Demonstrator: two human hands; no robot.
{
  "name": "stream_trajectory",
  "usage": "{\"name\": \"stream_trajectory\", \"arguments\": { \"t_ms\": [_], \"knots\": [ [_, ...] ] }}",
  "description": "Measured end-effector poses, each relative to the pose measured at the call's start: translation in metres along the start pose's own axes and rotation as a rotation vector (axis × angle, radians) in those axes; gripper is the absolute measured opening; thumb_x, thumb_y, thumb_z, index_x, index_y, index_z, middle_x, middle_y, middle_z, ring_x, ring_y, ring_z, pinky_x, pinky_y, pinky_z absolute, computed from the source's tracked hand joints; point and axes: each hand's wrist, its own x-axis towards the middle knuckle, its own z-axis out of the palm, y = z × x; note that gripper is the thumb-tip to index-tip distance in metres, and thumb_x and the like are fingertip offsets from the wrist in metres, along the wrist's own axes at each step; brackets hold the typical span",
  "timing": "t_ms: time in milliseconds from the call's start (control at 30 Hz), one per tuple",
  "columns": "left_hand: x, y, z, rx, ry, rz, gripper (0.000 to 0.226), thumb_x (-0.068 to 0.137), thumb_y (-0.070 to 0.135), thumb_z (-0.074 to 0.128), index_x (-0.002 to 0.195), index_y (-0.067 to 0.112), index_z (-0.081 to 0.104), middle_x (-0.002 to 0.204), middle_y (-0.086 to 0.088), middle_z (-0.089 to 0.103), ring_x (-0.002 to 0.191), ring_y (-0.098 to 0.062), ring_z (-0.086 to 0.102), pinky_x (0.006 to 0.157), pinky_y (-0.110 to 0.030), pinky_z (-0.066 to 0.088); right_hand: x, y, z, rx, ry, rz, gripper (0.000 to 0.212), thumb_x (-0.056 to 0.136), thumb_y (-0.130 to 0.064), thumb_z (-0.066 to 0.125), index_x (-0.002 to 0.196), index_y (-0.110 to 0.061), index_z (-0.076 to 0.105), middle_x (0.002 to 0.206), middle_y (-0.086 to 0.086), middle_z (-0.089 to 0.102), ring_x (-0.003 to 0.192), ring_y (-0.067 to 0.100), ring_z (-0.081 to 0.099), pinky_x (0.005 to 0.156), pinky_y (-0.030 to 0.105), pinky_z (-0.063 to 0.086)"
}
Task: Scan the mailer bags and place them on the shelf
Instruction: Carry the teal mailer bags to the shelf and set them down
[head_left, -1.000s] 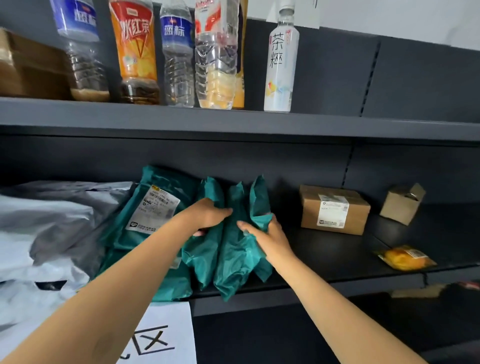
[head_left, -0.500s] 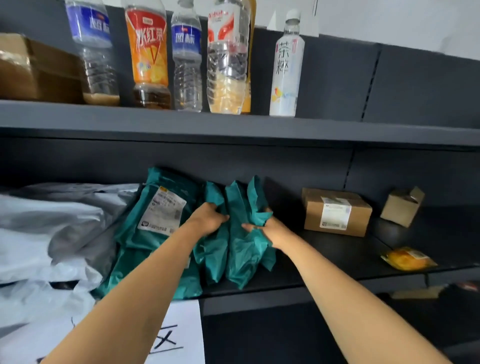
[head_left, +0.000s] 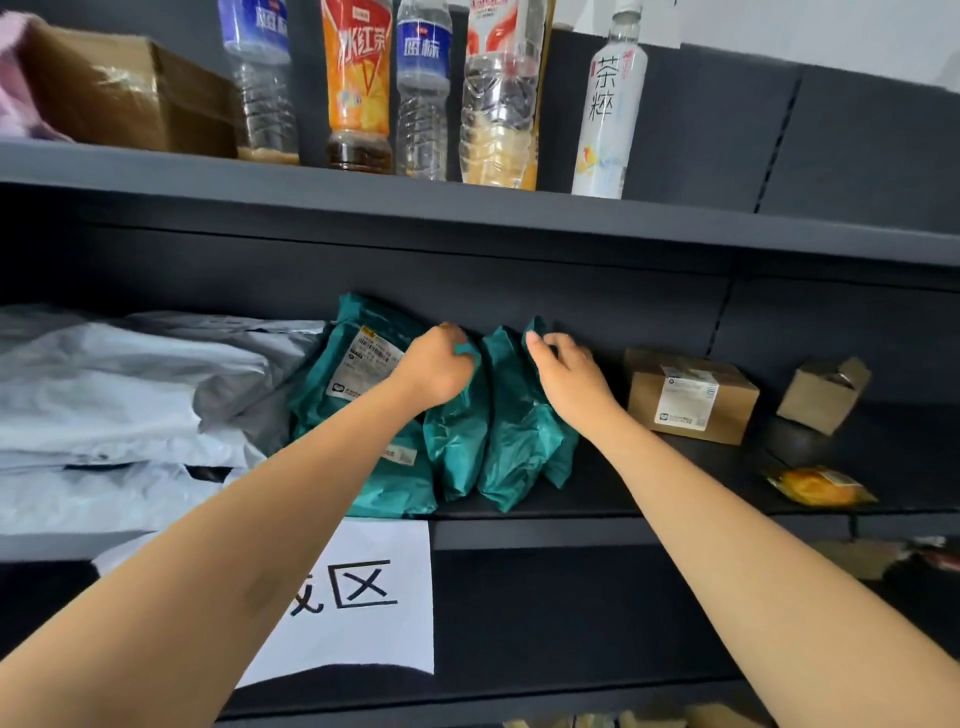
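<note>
Through the head camera I look at a dark shelf (head_left: 675, 501) with both of my bare arms stretched out to a cluster of teal mailer bags (head_left: 519, 447) that sits on it, towards the far wall and left of centre. One labelled teal bag (head_left: 358, 364) leans flat against the back, its white label facing me. Just right of it two more stand on edge, side by side and touching.

My left hand (head_left: 436, 366) has its fingers curled round the top of the left standing bag (head_left: 457, 447); I read that as a closed grip on the bag. My right hand (head_left: 569, 371) is curled over the top of the right standing bag (head_left: 511, 457), thumb on its left face and fingers tucked behind, so it grips that one.

Further left on the same shelf lies a heap of grey mailer bags (head_left: 130, 395), touching the teal ones. To the right, well apart from my hands, stand a labelled cardboard box (head_left: 691, 397) and a small open box (head_left: 823, 395), with a yellow packet (head_left: 818, 486) near the front edge. A paper sign (head_left: 374, 597) hangs below the shelf lip. The upper shelf (head_left: 467, 202) carries a row of bottles (head_left: 358, 83) and a taped carton (head_left: 124, 93) at far left.
</note>
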Motion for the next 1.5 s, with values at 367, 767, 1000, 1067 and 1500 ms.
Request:
{"name": "stream_trajectory", "arguments": {
  "t_ms": [367, 767, 1000, 1067, 1500],
  "knots": [
    [-0.054, -0.030, -0.069, 0.340, 0.154, 0.010, 0.019, 0.082, 0.008, 0.048, 0.096, 0.012, 0.060, 0.095, -0.013, 0.068, 0.090, -0.032, 0.060, 0.074, -0.034, 0.049, -0.046, -0.082, 0.050, -0.443, -0.207, -0.610, 0.034, 0.093, -0.034, 0.052, 0.120, -0.014, 0.059, 0.119, 0.006, 0.058, 0.106, 0.029, 0.057, 0.087, 0.037, 0.042],
    [-0.211, -0.096, -0.257, 0.659, 0.431, 0.075, 0.024, 0.090, 0.015, 0.047, 0.106, 0.017, 0.064, 0.091, 0.002, 0.062, 0.087, -0.030, 0.061, 0.078, -0.038, 0.050, -0.133, -0.236, 0.160, -0.177, -0.258, -0.757, 0.021, 0.088, -0.022, 0.053, 0.097, -0.009, 0.067, 0.104, 0.012, 0.066, 0.101, 0.032, 0.058, 0.083, 0.039, 0.048],
    [-0.363, -0.220, -0.413, 0.855, 0.358, -0.189, 0.027, 0.092, 0.025, 0.047, 0.116, 0.020, 0.059, 0.115, -0.004, 0.062, 0.105, -0.029, 0.058, 0.091, -0.039, 0.047, -0.230, -0.376, 0.268, -0.151, -0.269, -0.689, 0.024, 0.088, -0.020, 0.052, 0.100, -0.004, 0.065, 0.102, 0.013, 0.066, 0.096, 0.032, 0.060, 0.077, 0.038, 0.050],
    [-0.416, -0.256, -0.460, 0.854, 0.350, -0.294, 0.028, 0.091, 0.029, 0.048, 0.115, 0.022, 0.059, 0.113, -0.003, 0.062, 0.105, -0.025, 0.058, 0.090, -0.038, 0.047, -0.266, -0.418, 0.307, -0.160, -0.336, -0.734, 0.022, 0.089, -0.021, 0.052, 0.096, -0.005, 0.065, 0.095, 0.011, 0.066, 0.090, 0.031, 0.060, 0.069, 0.034, 0.047],
    [-0.658, -0.442, -0.690, 0.947, 0.389, -0.747, 0.032, 0.093, 0.032, 0.048, 0.123, 0.024, 0.053, 0.120, 0.001, 0.060, 0.110, -0.021, 0.056, 0.087, -0.031, 0.045, -0.449, -0.696, 0.569, -0.117, -0.683, -1.095, 0.019, 0.086, -0.025, 0.053, 0.097, -0.013, 0.063, 0.092, 0.003, 0.068, 0.087, 0.023, 0.061, 0.080, 0.034, 0.049]
  ]
}}
